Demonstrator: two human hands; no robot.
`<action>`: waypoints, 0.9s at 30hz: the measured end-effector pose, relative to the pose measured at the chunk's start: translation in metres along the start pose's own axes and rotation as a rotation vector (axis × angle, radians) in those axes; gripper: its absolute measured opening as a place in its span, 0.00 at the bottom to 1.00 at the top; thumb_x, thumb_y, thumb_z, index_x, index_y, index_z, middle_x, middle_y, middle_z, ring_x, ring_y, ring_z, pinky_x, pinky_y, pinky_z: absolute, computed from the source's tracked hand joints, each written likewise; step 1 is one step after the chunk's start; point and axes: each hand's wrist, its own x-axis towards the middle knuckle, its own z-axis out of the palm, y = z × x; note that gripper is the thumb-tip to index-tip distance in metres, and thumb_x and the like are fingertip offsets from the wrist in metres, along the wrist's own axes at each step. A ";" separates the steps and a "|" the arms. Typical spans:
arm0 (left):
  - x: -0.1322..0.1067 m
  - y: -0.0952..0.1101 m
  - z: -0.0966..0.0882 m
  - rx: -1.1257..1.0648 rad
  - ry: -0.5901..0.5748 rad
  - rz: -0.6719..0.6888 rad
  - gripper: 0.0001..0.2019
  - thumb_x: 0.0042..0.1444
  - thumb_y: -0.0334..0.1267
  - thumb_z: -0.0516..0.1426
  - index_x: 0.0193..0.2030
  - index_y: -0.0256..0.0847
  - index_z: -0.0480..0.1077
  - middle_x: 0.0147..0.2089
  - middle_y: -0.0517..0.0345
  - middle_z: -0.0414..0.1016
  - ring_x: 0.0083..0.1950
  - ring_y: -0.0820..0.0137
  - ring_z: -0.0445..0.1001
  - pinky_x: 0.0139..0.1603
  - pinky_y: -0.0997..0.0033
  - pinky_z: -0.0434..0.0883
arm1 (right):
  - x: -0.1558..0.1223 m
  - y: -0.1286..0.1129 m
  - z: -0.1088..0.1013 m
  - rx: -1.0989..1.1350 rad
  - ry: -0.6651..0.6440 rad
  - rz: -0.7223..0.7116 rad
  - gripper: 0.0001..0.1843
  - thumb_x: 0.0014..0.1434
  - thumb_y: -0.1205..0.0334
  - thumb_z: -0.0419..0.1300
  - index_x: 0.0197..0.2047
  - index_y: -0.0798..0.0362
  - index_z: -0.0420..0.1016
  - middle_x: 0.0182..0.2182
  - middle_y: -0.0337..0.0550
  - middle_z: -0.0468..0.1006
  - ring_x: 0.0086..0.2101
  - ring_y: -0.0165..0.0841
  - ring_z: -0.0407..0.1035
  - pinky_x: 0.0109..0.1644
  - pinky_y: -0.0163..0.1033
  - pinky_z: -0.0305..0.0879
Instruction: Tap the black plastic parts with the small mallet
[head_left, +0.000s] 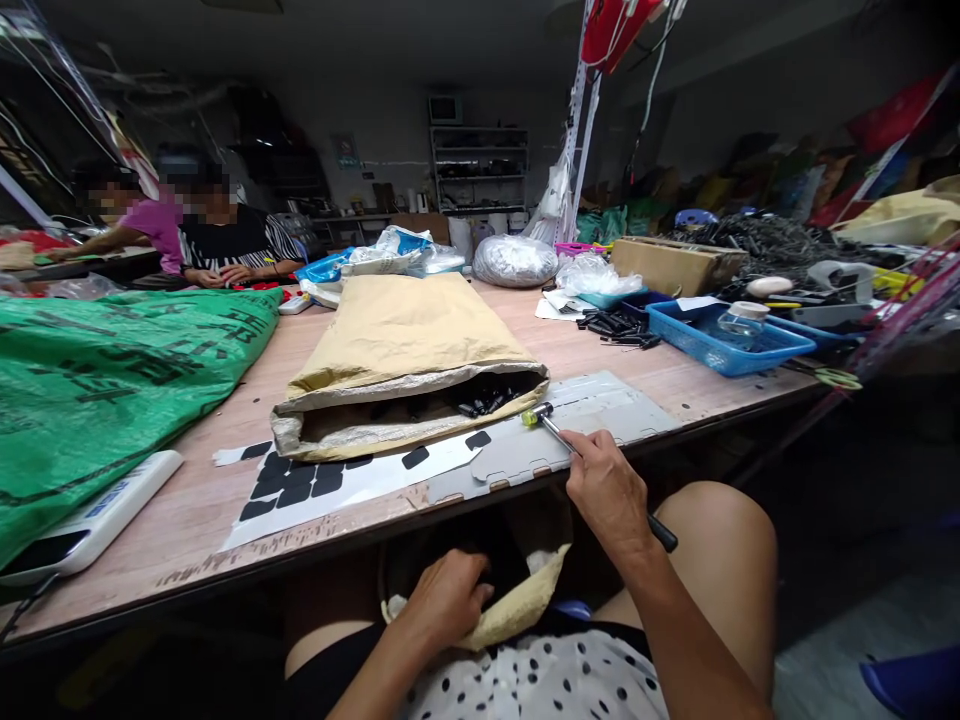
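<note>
My right hand [609, 492] grips the handle of a small hammer [559, 432] at the table's front edge. Its yellow-green and metal head rests on a grey plastic sheet [600, 405]. Down in my lap, my left hand [448, 600] has its fingers closed over the mouth of a tan bag [517, 607]; whatever is inside is hidden. Just behind the hammer head lies a large brown paper sack [405, 335], its open mouth showing small black parts [487, 402]. A white sheet with black square stickers [300, 480] lies to the left.
A green woven sack [97, 385] and a white scale [90, 520] fill the left side. Blue trays [720, 340], loose black parts [619, 328], a cardboard box [675, 262] and plastic bags crowd the right and far end. Two people [217, 240] sit at the far left.
</note>
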 end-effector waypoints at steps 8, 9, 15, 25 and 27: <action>0.027 0.009 -0.135 -0.087 0.649 0.081 0.13 0.65 0.41 0.52 0.40 0.44 0.79 0.39 0.57 0.81 0.39 0.64 0.77 0.42 0.67 0.71 | 0.000 -0.001 -0.001 -0.011 0.023 -0.008 0.20 0.65 0.70 0.55 0.55 0.43 0.78 0.40 0.41 0.74 0.38 0.30 0.70 0.38 0.34 0.59; 0.038 -0.003 -0.149 0.015 0.741 -0.001 0.14 0.65 0.39 0.51 0.44 0.44 0.79 0.42 0.55 0.80 0.43 0.63 0.77 0.46 0.66 0.71 | 0.000 -0.001 -0.001 -0.007 0.025 -0.010 0.20 0.65 0.70 0.55 0.55 0.43 0.78 0.40 0.41 0.74 0.38 0.30 0.70 0.38 0.34 0.59; 0.082 -0.063 -0.180 0.183 0.678 -0.026 0.19 0.52 0.27 0.55 0.47 0.46 0.80 0.47 0.49 0.74 0.51 0.54 0.73 0.49 0.61 0.70 | -0.001 0.000 0.000 0.012 0.027 -0.013 0.20 0.65 0.70 0.55 0.55 0.43 0.78 0.40 0.41 0.74 0.38 0.30 0.71 0.39 0.34 0.60; 0.063 -0.054 -0.182 0.249 0.602 0.059 0.04 0.53 0.36 0.63 0.36 0.48 0.75 0.39 0.55 0.79 0.47 0.55 0.70 0.48 0.59 0.65 | 0.000 0.000 0.000 0.006 0.012 -0.011 0.20 0.65 0.70 0.55 0.55 0.43 0.78 0.40 0.41 0.74 0.38 0.31 0.71 0.38 0.35 0.60; 0.056 -0.044 -0.174 0.200 0.613 0.121 0.04 0.56 0.40 0.62 0.39 0.47 0.75 0.40 0.56 0.80 0.46 0.57 0.70 0.47 0.60 0.65 | 0.000 0.000 0.001 0.003 0.015 -0.012 0.20 0.65 0.70 0.55 0.55 0.43 0.78 0.40 0.41 0.74 0.38 0.31 0.71 0.38 0.35 0.60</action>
